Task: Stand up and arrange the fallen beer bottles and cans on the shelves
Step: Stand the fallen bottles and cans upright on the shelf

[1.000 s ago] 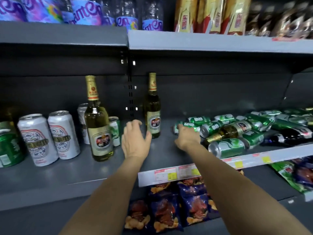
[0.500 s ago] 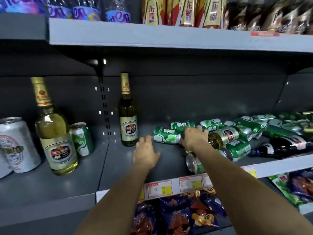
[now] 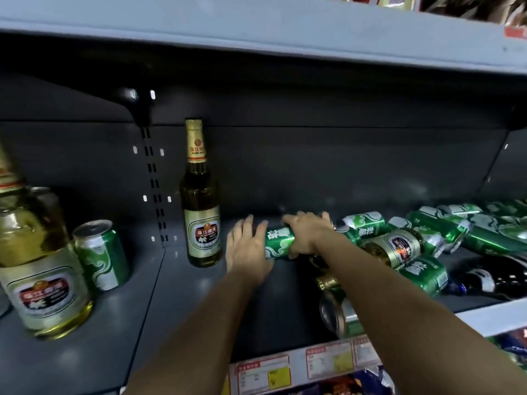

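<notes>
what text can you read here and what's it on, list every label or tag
"PEARL RIVER" faintly on the gold neck foil of the upright brown bottle; its body label has red Chinese characters, too blurred to read.
The big bottle at the left edge: same style of label, blurred.
The fallen green can gripped by the right hand: white Chinese characters, not legible.
Price tags on the shelf edge: print too small to read.

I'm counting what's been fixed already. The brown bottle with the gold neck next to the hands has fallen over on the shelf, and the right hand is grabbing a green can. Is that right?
Not quite. The brown bottle is standing upright on the shelf, not fallen, as the head view shows. The right hand does grip a green can lying on its side.
</notes>
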Action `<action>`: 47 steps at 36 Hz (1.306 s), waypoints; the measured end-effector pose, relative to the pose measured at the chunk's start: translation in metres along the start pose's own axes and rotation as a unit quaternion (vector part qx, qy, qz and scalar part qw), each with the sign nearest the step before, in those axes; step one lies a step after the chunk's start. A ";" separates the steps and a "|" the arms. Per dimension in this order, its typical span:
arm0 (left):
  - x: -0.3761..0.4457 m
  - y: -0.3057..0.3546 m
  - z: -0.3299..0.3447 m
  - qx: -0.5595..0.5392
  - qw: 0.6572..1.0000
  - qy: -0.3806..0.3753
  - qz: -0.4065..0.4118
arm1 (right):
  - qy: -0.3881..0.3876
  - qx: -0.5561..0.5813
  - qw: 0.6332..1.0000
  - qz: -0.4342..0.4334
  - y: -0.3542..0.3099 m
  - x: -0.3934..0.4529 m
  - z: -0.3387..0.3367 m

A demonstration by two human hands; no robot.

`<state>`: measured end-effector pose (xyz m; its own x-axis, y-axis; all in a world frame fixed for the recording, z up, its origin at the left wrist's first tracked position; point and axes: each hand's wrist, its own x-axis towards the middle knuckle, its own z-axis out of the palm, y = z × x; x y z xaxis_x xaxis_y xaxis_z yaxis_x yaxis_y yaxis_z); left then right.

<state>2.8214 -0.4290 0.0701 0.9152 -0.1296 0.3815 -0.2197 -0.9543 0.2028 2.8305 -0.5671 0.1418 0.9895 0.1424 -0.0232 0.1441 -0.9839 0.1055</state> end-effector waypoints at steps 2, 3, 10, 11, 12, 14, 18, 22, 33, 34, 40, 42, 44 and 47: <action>0.004 0.005 0.002 -0.014 1.000 0.012 -0.006 | 0.018 0.044 0.998 -0.029 -0.001 0.009 -0.009; 0.007 0.007 0.003 -0.037 0.999 0.018 -0.026 | 0.029 0.071 0.996 -0.045 -0.003 0.014 -0.012; 0.019 0.004 -0.001 -0.244 0.949 0.062 -0.189 | -0.022 0.262 0.963 -0.058 0.009 0.023 -0.030; 0.020 0.005 -0.001 -0.266 0.939 0.064 -0.207 | -0.028 0.243 0.968 -0.046 0.017 0.022 -0.031; 0.020 0.006 0.000 -0.285 0.930 0.066 -0.221 | -0.037 0.218 0.975 -0.033 0.026 0.020 -0.031; 0.020 0.009 0.003 -0.319 0.912 0.079 -0.246 | -0.090 0.142 0.986 -0.021 0.042 0.013 -0.029; 0.022 0.013 0.008 -0.344 0.891 0.087 -0.283 | -0.218 0.015 0.975 -0.029 0.062 0.008 -0.020; 0.019 0.023 0.007 -0.341 0.891 0.104 -0.280 | -0.241 -0.022 0.969 -0.038 0.070 0.011 -0.008; -0.009 0.063 -0.009 -0.217 0.936 0.236 -0.147 | -0.021 0.177 0.983 -0.036 0.087 -0.004 -0.011; -0.009 0.067 -0.011 -0.235 0.938 0.214 -0.138 | -0.002 0.238 0.971 -0.025 0.088 -0.004 -0.011; -0.011 0.080 -0.011 -0.298 0.948 0.068 -0.088 | 0.009 0.568 0.823 -0.031 0.071 -0.010 -0.011; -0.015 0.076 -0.009 -0.311 0.941 0.067 -0.113 | 0.000 0.593 0.804 -0.043 0.059 -0.009 -0.009; -0.019 0.067 -0.010 -0.283 0.944 0.094 -0.142 | -0.018 0.596 0.801 -0.055 0.046 -0.008 -0.006; -0.027 0.052 -0.015 -0.222 0.952 0.128 -0.169 | -0.076 0.590 0.799 -0.086 0.031 -0.007 0.001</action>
<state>2.7805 -0.4713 0.0842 0.8587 0.2897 0.4228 -0.0999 -0.7145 0.6925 2.8282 -0.5989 0.1446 0.9305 0.3602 -0.0659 0.0817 -0.3795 -0.9216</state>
